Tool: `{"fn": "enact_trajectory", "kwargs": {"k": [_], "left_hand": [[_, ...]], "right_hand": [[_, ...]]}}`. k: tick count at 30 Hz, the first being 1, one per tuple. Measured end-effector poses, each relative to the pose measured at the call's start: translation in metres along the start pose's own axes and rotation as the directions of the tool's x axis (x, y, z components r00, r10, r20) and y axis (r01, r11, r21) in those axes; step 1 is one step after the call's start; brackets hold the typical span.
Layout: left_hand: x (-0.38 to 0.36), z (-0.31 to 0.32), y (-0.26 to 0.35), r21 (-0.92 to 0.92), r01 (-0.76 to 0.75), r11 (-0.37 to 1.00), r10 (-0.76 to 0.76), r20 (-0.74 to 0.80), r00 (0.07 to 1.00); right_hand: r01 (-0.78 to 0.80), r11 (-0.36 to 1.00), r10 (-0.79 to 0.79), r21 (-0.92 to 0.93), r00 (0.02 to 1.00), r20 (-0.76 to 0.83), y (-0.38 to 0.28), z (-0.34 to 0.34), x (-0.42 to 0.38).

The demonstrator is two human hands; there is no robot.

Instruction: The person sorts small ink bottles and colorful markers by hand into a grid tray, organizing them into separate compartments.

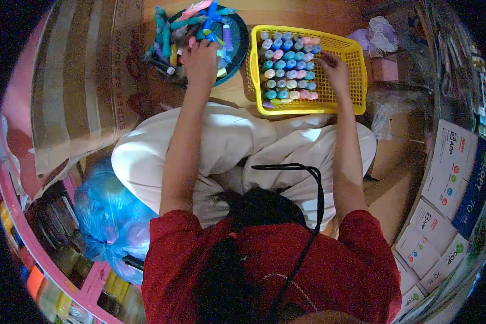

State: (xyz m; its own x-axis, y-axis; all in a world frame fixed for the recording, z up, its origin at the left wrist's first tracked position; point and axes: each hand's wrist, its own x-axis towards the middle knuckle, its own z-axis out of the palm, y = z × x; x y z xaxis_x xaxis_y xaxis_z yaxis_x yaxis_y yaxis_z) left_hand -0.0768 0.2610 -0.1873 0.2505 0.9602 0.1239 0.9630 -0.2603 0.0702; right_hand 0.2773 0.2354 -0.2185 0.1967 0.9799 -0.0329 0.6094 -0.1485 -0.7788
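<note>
A round dark teal tray [242, 42] at the top centre-left holds a loose heap of colourful tubes or bottles [166, 39]. My left hand [200, 58] rests on that heap, fingers bent down among the pieces; what they hold, if anything, is hidden. To the right, a yellow mesh basket [353, 70] holds rows of capped bottles [290, 63] packed on its left side, tops up, in blue, teal, pink and grey. My right hand [333, 67] is over the basket, beside the right end of the rows, its fingertips close together near the bottles.
Cardboard [86, 70] stands at the left, with a blue plastic bag [110, 210] below it. White paper boxes [443, 173] line the right. Beyond the basket lie a pink box [385, 69] and a pale ribbon bow [382, 35]. My crossed legs are in front of the basket.
</note>
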Motion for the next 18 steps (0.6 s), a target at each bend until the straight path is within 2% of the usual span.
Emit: {"fn": "enact_trajectory", "kwargs": {"k": [2,6,8,9,11,12,14,18], "left_hand": [[0.001,0.005,0.000,0.085,0.020,0.996,-0.017,-0.035,0.999],[0.002,0.001,0.003,0.049,0.010,0.999,-0.007,-0.070,0.998],[0.005,0.000,0.011,0.009,0.023,1.000,-0.021,-0.146,0.989],[0.008,0.003,0.008,-0.001,0.014,1.000,-0.014,-0.137,0.990],[0.023,0.013,0.002,-0.021,0.000,1.000,-0.003,-0.124,0.992],[0.031,0.011,0.002,-0.016,-0.015,1.000,0.012,-0.182,0.983],[0.047,0.007,0.002,-0.004,-0.050,0.999,0.046,-0.291,0.955],[0.080,0.013,-0.004,0.166,-0.140,0.976,0.185,-0.290,0.939]], "right_hand": [[0.007,0.998,-0.007,-0.070,1.000,-0.002,-0.004,-0.004,-0.001],[-0.064,0.995,0.065,-0.077,0.998,0.020,-0.018,-0.007,-0.005],[-0.042,0.998,0.042,-0.038,0.999,0.004,-0.007,-0.005,-0.001],[-0.033,0.999,0.033,-0.020,0.999,-0.001,-0.005,-0.003,-0.001],[-0.080,0.993,0.080,0.086,0.997,-0.001,0.000,-0.001,-0.001],[-0.103,0.985,0.104,0.139,0.995,-0.001,-0.001,-0.002,-0.002],[-0.030,0.998,0.031,0.049,0.999,-0.022,-0.002,-0.004,-0.004],[0.044,0.989,-0.052,-0.141,0.997,-0.050,0.005,-0.004,0.000]]}}
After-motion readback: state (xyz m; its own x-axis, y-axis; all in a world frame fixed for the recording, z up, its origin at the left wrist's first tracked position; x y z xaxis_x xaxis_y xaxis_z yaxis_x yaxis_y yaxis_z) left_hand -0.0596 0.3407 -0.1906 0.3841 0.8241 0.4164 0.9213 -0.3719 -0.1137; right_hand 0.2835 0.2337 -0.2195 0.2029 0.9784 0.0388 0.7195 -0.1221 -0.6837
